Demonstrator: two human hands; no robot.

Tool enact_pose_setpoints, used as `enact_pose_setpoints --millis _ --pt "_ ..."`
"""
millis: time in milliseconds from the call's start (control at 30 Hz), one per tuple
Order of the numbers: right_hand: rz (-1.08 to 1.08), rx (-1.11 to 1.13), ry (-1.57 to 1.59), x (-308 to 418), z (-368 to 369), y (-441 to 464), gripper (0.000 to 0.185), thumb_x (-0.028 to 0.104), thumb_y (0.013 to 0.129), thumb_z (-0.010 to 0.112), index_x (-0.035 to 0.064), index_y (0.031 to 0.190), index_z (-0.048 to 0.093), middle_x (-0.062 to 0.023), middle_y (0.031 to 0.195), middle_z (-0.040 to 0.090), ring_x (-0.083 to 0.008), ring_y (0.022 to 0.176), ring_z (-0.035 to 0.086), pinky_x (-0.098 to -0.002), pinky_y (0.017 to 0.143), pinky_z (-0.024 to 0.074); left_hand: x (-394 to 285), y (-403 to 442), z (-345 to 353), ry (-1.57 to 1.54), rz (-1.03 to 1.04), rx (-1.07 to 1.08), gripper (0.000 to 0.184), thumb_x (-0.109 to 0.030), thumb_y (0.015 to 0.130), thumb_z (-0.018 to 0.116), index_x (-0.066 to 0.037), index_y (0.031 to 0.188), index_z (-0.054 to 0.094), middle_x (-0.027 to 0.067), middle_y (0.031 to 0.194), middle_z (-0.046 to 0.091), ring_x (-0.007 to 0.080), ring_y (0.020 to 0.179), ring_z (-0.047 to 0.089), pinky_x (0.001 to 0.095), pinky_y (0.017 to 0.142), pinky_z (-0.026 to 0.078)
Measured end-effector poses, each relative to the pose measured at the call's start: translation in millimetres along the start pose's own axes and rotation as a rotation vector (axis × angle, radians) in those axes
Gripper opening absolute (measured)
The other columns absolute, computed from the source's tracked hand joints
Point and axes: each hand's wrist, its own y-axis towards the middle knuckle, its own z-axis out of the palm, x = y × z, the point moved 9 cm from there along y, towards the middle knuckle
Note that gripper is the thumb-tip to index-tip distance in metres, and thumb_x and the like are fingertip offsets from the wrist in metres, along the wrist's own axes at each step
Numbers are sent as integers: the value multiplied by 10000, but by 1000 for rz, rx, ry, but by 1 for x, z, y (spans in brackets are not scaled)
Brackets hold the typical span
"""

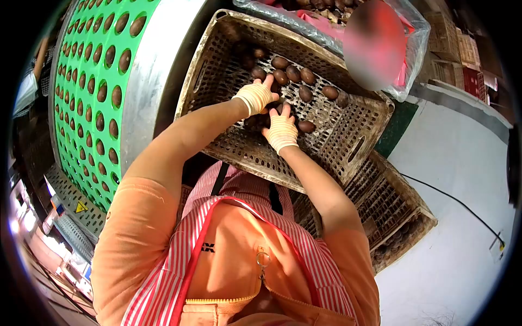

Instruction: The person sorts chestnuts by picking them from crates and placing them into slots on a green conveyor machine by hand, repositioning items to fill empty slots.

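Observation:
A dirt-stained perforated plastic crate [348,117] lies in front of me with several dark brown egg-shaped items [305,93] on its floor. My left hand [255,98], in a striped fingerless glove, reaches in over the items near the middle, fingers spread. Lower and to the right, my right hand [281,129], gloved the same way, has its fingers apart over more of these items. Both hands touch or hover just over the pile; the items beneath the fingers are partly hidden.
At the left stands a curved green panel [81,117] with brown items in its holes, beside a metal rim [149,70]. Behind the crate is a plastic-lined container [321,30]. Another crate [394,204] sits lower right. A black cable [462,204] crosses the pale surface.

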Motion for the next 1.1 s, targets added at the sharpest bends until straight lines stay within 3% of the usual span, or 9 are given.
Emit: enact_pose_setpoints --millis 300,367,467,567,633,733,833,1000,1100 --pt "-115 -95 -58 28 16 15 735 272 723 792 207 1348 409 -194 1472 180 -452 1249 385 -513 981 446 17 -1 9 -16 69 -248 277 -295 851 574 -237 1112 646 208 1151 502 392 1004 590 443 819 531" --pt "-125 -86 -88 33 24 24 762 317 706 812 177 1343 416 -212 1433 292 -442 1183 472 -484 935 479 48 -9 6 -504 -293 -244 456 -420 883 579 -132 1228 504 255 1108 603 416 1014 616 485 833 514" --pt "242 162 1463 24 78 45 585 446 917 589 161 1378 368 -109 1252 541 -288 1023 580 -447 722 531 64 -6 16 -489 -304 -239 470 -362 867 612 -150 1260 464 222 1139 611 423 989 629 481 826 517" --pt "236 163 1549 16 98 50 433 374 910 606 214 1285 459 -96 1267 560 -284 1036 585 -446 688 487 53 -25 9 -430 -157 -191 435 -305 838 631 -217 1235 477 196 985 667 401 966 641 481 803 525" --pt "-233 -50 -100 48 40 32 643 134 771 743 234 1333 447 -247 1199 485 -434 998 587 -493 838 475 64 -10 17 -502 -236 -137 471 -276 825 652 -236 1268 496 167 1095 584 384 1006 623 462 837 523" --pt "-67 174 -39 28 36 36 729 189 728 714 262 1403 451 -255 1368 363 -436 1058 574 -465 899 481 40 3 21 -49 -45 13 535 -240 829 692 -269 1337 526 57 1464 330 328 1181 552 409 932 514" --pt "-165 128 -115 16 9 13 742 304 658 796 269 1347 524 -241 1330 398 -412 1120 544 -415 990 452 33 4 10 67 -9 25 634 -237 867 653 -340 1423 366 183 1289 527 331 1113 606 425 888 522" --pt "-87 304 1350 -29 -22 -34 747 147 777 777 140 1430 414 -66 1065 525 -140 731 568 -281 554 478 24 24 5 -129 -23 -8 619 -347 889 604 -290 1432 313 264 1226 569 413 1050 626 468 873 509" --pt "-249 311 1818 -12 -58 -77 826 249 773 815 194 1446 339 -70 1182 530 -184 787 598 -273 479 433 25 25 7 -337 -255 97 652 -257 813 724 -294 1405 453 196 1404 390 361 1121 608 440 943 502"
